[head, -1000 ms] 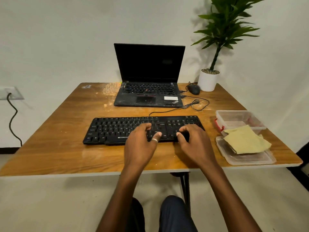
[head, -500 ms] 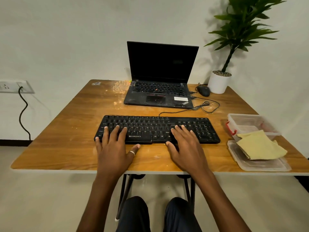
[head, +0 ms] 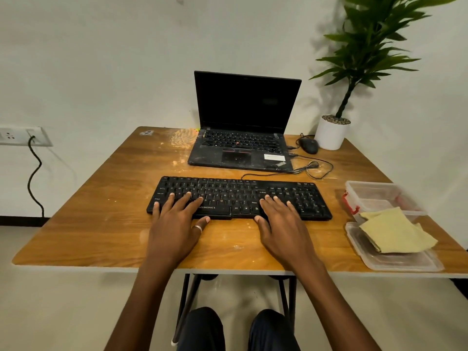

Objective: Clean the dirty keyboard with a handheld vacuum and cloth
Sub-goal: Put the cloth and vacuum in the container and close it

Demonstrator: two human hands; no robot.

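Note:
A black keyboard (head: 240, 193) lies across the middle of the wooden table (head: 101, 224), its cable running back to the laptop. My left hand (head: 177, 224) rests flat on the keyboard's left half, fingers spread straight over the keys. Over the right half my right hand (head: 283, 224) lies the same way, fingers straight on the keys. A folded yellow cloth (head: 395, 231) sits on a clear plastic lid (head: 395, 262) at the table's right edge. No handheld vacuum is in view.
A dusty open laptop (head: 240, 148) stands behind the keyboard, with a black mouse (head: 309, 145) and a white potted plant (head: 331, 133) at the back right. A clear plastic box (head: 374, 196) sits behind the cloth. Specks of dust dot the tabletop. A wall socket (head: 22, 136) is at left.
Both hands went from gripping the keyboard's front edge close together to lying flat and apart on the keys. The head view shifted left and closer.

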